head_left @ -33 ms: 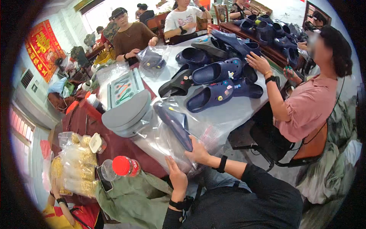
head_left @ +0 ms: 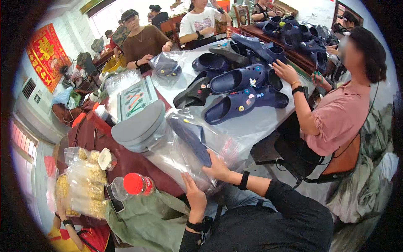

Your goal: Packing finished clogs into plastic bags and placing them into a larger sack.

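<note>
A navy clog (head_left: 189, 135) lies at an angle inside a clear plastic bag (head_left: 218, 133) at the near end of the table. My right hand (head_left: 217, 167) grips the clog's near end at the bag's mouth. My left hand (head_left: 195, 195) is at the bag's near left edge, its fingers fairly straight along the film and seeming to hold it; the thumb side is partly hidden. Beyond the bag is a pile of navy clogs (head_left: 236, 106), several with small charms, and a black clog (head_left: 192, 93) lies at its left.
Left of the bag stand a grey rounded case (head_left: 140, 126) and a patterned box (head_left: 136, 98). A red-lidded jar (head_left: 134, 184), a phone (head_left: 114, 197) and bags of yellow pieces (head_left: 86, 185) sit nearer. A co-worker in pink (head_left: 344, 117) sits right; another handles a bagged clog (head_left: 167, 67).
The clog in the bag has tilted slightly under my right hand, showing more of its flat face. My left hand has hardly moved.
</note>
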`<state>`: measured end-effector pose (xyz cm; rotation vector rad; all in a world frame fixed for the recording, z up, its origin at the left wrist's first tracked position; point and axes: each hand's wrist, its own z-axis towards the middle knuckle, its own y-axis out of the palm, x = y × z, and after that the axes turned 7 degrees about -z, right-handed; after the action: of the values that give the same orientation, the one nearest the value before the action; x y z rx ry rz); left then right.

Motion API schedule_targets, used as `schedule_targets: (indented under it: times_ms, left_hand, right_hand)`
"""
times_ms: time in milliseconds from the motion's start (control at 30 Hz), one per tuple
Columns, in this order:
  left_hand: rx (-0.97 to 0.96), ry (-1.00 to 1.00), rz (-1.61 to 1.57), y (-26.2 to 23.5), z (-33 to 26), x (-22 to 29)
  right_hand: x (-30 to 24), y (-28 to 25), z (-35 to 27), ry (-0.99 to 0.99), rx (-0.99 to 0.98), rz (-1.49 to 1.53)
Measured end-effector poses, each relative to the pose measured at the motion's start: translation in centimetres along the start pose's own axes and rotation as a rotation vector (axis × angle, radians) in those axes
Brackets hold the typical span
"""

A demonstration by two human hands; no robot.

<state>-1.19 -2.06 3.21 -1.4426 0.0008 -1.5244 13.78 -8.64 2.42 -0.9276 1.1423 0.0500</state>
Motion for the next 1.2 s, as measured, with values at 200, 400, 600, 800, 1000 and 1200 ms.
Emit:
schedule_targets:
  times_ms: [200, 400, 600, 800, 1000, 1200]
  left_hand:
    - [-0.049, -0.044, -0.036, 0.3, 0.7, 0.2]
    - [-0.071, -0.074, -0.017, 0.9, 1.2, 0.3]
    - [-0.044, -0.052, 0.002, 1.6, 2.0, -0.3]
    - [-0.061, -0.100, -0.010, 2.0, 1.8, -0.3]
    - [-0.062, -0.118, -0.088, 2.3, 1.9, -0.5]
    - [-0.087, -0.085, -0.047, 2.4, 2.0, -0.5]
  right_hand:
    - [2.3, 0.5, 2.3, -0.082, 0.024, 0.013]
    - [1.9, 0.4, 2.8, -0.098, 0.069, -0.017]
    - [2.1, 0.4, 4.1, -0.165, 0.143, -0.131]
    - [2.9, -2.5, 1.1, -0.279, 0.155, -0.148]
    - [4.4, -8.9, -1.3, -0.349, 0.269, -0.070]
    - [6.0, -10.7, 0.6, -0.164, 0.339, -0.090]
